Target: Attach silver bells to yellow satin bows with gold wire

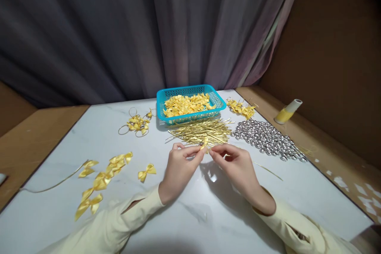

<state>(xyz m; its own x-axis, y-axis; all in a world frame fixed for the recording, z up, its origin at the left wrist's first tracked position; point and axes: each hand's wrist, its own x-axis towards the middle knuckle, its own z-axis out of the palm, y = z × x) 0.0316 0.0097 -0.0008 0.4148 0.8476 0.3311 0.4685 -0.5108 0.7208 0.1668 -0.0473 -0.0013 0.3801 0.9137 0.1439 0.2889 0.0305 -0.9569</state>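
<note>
Above the middle of the table, my left hand (182,171) pinches a small yellow ribbon bow (205,141), with a small dark, shiny piece showing at its near side. Thumb and forefinger of my right hand (236,168) are pressed together just right of the bow. A thin gold twist tie (269,170) comes out past the right side of that hand; its other end is hidden by the fingers. Behind both hands lies a pile of gold twist ties (202,130). One loose yellow bow (147,172) rests left of my left hand.
A blue basket (160,105) of yellow bows stands at the back. Silver beads (264,137) are heaped at right, near a yellow-and-white cone (288,112). Bows with loops lie in a left cluster (137,124) and a right cluster (241,108). More bows (102,179) lie front left.
</note>
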